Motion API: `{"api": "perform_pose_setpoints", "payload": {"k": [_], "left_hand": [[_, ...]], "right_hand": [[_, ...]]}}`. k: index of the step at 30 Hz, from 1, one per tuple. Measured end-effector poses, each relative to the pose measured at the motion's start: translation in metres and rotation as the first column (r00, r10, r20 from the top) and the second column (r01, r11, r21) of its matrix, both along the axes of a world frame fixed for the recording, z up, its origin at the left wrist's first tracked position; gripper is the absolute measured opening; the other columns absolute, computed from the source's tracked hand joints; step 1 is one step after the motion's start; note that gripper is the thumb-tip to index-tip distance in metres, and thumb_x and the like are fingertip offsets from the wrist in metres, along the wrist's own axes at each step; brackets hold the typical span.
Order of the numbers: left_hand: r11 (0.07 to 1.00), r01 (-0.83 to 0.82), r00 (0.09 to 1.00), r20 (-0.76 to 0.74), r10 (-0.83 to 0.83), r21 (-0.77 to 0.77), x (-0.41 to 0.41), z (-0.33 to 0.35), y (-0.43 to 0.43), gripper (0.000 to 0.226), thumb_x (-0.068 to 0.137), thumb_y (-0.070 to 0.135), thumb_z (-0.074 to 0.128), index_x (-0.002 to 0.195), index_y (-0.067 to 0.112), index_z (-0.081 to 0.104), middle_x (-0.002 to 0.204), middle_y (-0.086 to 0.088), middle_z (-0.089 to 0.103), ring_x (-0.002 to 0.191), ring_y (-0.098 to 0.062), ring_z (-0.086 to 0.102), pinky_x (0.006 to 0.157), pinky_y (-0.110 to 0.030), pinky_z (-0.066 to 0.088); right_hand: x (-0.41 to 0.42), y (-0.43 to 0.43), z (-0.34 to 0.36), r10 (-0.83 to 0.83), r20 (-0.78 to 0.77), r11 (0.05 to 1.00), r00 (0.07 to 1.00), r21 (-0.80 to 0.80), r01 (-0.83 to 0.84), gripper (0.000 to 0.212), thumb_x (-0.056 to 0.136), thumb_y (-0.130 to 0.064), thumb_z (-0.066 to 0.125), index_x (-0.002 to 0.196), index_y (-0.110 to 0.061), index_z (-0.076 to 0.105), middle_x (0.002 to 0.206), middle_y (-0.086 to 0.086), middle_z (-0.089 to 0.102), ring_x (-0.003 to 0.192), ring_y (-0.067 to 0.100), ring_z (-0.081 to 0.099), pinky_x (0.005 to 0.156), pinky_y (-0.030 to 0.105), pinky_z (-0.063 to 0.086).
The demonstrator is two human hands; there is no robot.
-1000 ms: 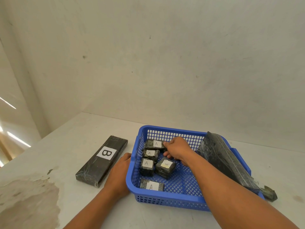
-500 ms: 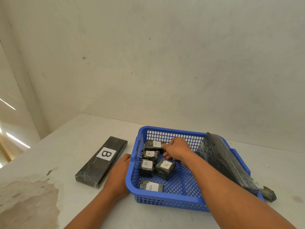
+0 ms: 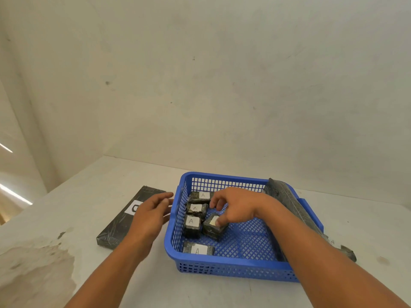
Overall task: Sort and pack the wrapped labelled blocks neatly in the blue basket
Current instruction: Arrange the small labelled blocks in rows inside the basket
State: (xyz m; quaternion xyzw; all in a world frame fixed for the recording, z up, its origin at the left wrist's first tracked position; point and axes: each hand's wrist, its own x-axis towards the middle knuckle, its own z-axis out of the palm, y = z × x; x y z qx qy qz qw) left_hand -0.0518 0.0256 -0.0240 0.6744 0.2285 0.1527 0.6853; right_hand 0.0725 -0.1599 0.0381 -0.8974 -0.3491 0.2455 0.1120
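The blue basket [image 3: 235, 268] sits on the table with several small black-wrapped blocks labelled A along its left side: one at the back [image 3: 201, 196], one below it [image 3: 196, 209], one further forward [image 3: 191, 225], and one by the front wall [image 3: 198, 250]. A tilted A block [image 3: 214, 228] lies beside them. My right hand [image 3: 235, 207] hovers over it with fingers spread, the thumb touching its label. My left hand [image 3: 151, 214] is open just left of the basket, above the long B block [image 3: 123, 221]. A long wrapped block [image 3: 295, 210] leans on the basket's right rim.
The grey table [image 3: 367, 223] meets a plain wall at the back. A worn, stained patch [image 3: 33, 270] marks the table's near left. The long block's end [image 3: 347, 252] sticks out past the basket's front right corner.
My left hand has lifted off the basket's left wall and opened, now partly covering the B label. My right hand has moved forward from the back blocks to the tilted A block.
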Motion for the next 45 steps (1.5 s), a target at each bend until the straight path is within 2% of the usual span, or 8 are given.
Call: {"api": "perform_pose_setpoints", "payload": {"k": [7, 12, 14, 17, 29, 33, 37, 45], "left_hand": [[0.905, 0.072, 0.997, -0.042, -0.06, 0.418, 0.017, 0.026, -0.017, 0.026, 0.097, 0.023, 0.045, 0.12, 0.031, 0.057, 0.123, -0.001, 0.059, 0.102, -0.017, 0.06, 0.08, -0.031, 0.046], [0.36, 0.155, 0.988, -0.139, -0.072, 0.92, 0.018, 0.017, -0.024, 0.035, 0.089, 0.021, 0.056, 0.124, 0.027, 0.058, 0.146, -0.001, 0.033, 0.134, -0.025, 0.034, 0.103, -0.041, 0.04], [0.12, 0.287, 0.957, -0.277, -0.09, 0.951, 0.019, 0.022, -0.026, 0.032, 0.088, 0.026, 0.059, 0.12, 0.03, 0.062, 0.143, 0.005, 0.04, 0.136, -0.027, 0.027, 0.111, -0.048, 0.029], [-0.021, 0.464, 0.884, -0.464, -0.056, 0.886, 0.022, 0.034, -0.029, 0.031, 0.085, 0.031, 0.065, 0.116, 0.034, 0.064, 0.136, 0.007, 0.047, 0.139, -0.034, 0.02, 0.114, -0.059, 0.014], [0.04, 0.549, 0.836, -0.547, -0.055, 0.835, 0.02, 0.033, -0.032, 0.033, 0.081, 0.033, 0.071, 0.114, 0.031, 0.065, 0.118, -0.004, 0.065, 0.118, -0.029, 0.038, 0.088, -0.037, 0.043], [0.049, 0.542, 0.84, -0.537, -0.081, 0.839, 0.02, 0.033, -0.033, 0.033, 0.08, 0.034, 0.072, 0.112, 0.03, 0.066, 0.117, 0.001, 0.066, 0.116, -0.028, 0.038, 0.089, -0.034, 0.039], [0.064, 0.583, 0.81, -0.573, -0.124, 0.81, 0.02, 0.038, -0.029, 0.044, 0.077, 0.034, 0.074, 0.12, 0.031, 0.062, 0.119, 0.007, 0.064, 0.117, -0.024, 0.039, 0.093, -0.033, 0.04], [-0.025, 0.673, 0.73, -0.67, -0.133, 0.739, 0.022, 0.045, -0.026, 0.056, 0.078, 0.043, 0.073, 0.129, 0.028, 0.056, 0.121, 0.006, 0.063, 0.116, -0.025, 0.038, 0.094, -0.034, 0.042]], "right_hand": [[-0.012, -0.011, -0.015, -0.04, 0.012, 0.999, 0.999, 0.031, 0.039, 0.052, 0.081, -0.03, 0.078, 0.129, -0.024, 0.058, 0.124, 0.002, 0.06, 0.106, 0.02, 0.06, 0.088, 0.033, 0.05], [-0.021, -0.015, -0.025, -0.149, 0.0, 0.984, 0.989, 0.096, 0.148, 0.048, 0.081, -0.038, 0.078, 0.122, -0.022, 0.059, 0.103, -0.001, 0.056, 0.092, 0.018, 0.057, 0.079, 0.031, 0.048], [-0.024, -0.018, -0.03, -0.176, 0.004, 0.976, 0.984, 0.132, 0.174, 0.047, 0.081, -0.038, 0.077, 0.122, -0.023, 0.059, 0.112, 0.0, 0.059, 0.098, 0.019, 0.059, 0.081, 0.03, 0.046], [-0.027, -0.02, -0.034, -0.207, -0.003, 0.962, 0.978, 0.181, 0.204, 0.049, 0.081, -0.037, 0.078, 0.124, -0.022, 0.06, 0.128, 0.002, 0.059, 0.112, 0.02, 0.058, 0.089, 0.03, 0.046], [-0.048, -0.024, -0.01, -0.11, 0.246, 0.991, 0.963, 0.102, 0.087, 0.036, 0.084, -0.039, 0.074, 0.113, -0.021, 0.062, 0.108, 0.0, 0.061, 0.098, 0.02, 0.061, 0.084, 0.035, 0.052], [-0.061, -0.024, -0.004, -0.041, 0.048, 0.992, 0.998, 0.123, 0.035, 0.023, 0.085, -0.036, 0.074, 0.104, -0.023, 0.073, 0.085, -0.011, 0.065, 0.083, 0.011, 0.063, 0.082, 0.032, 0.054], [-0.066, -0.019, -0.013, 0.002, -0.064, 0.994, 0.998, 0.108, 0.005, 0.028, 0.088, -0.032, 0.071, 0.115, -0.024, 0.074, 0.108, -0.004, 0.074, 0.092, 0.012, 0.067, 0.091, 0.029, 0.054], [-0.061, -0.017, -0.022, -0.008, -0.143, 0.987, 0.99, 0.158, 0.031, 0.026, 0.088, -0.021, 0.071, 0.114, -0.021, 0.074, 0.103, -0.001, 0.077, 0.093, 0.012, 0.071, 0.087, 0.024, 0.054]]}}
